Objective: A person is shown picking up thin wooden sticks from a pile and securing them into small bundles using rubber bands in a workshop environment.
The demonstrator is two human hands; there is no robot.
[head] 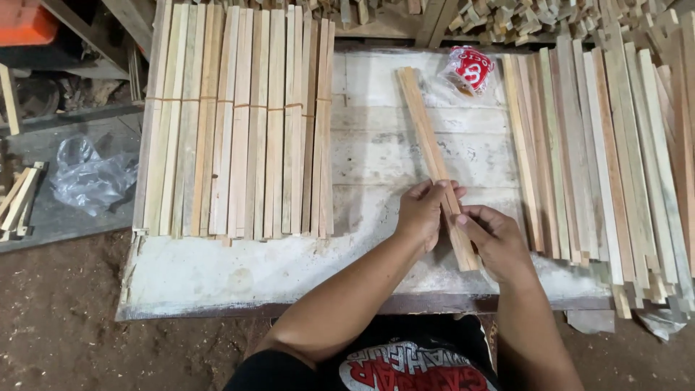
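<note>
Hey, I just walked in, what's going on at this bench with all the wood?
A person sits at a dusty white workbench with both hands on a small stack of wooden slats lying at an angle in the middle. The left hand wraps over it and the right hand grips its near end. Banded bundles of slats lie to the left, a loose pile of slats to the right, and a red-and-white plastic bag at the back.

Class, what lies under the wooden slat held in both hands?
Under the slat shows the whitish table. Where the left hand and right hand grip, the table is hidden.
</note>
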